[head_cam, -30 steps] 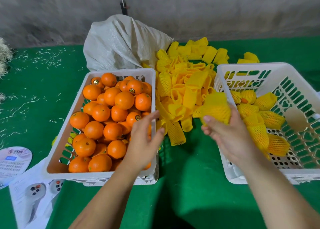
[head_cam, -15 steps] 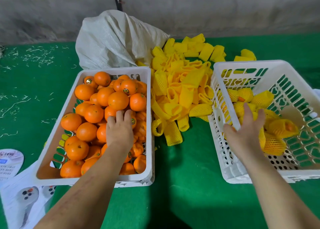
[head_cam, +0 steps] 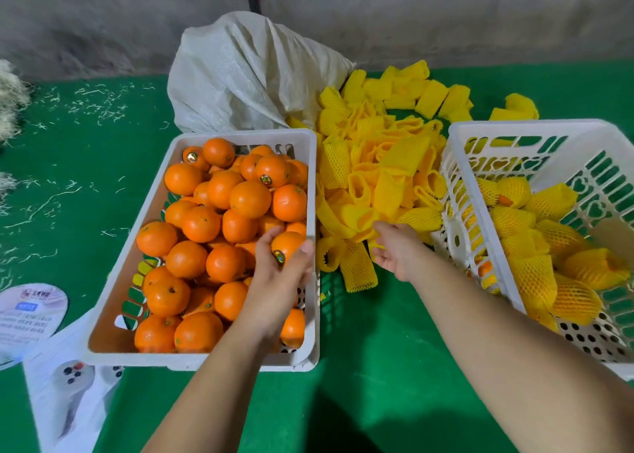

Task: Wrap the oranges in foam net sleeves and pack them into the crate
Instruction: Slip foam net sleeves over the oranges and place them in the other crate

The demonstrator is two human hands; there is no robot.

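Left hand curled round one orange, fingers and thumb gripping it, shiny sticker showing between them, just above the pile at the 3 o'clock edge of the left crate. Right hand loose and half open over the near edge of the heap of yellow foam sleeves, fingertips at one sleeve; cannot tell whether anything is pinched yet.

Rest of the bare oranges heaped in that left white crate, several with small round stickers. Foam sleeves spread over the green bench between the two crates, running on toward 12 o'clock.

At 3 o'clock, second white crate, slotted walls, holding the wrapped oranges in yellow net, bunched along its near and middle part.

At 12 o'clock behind the left crate, crumpled white sack against a grey wall. At 8 o'clock, printed leaflets on the bench. Pale fibre scraps scattered at 10 o'clock.
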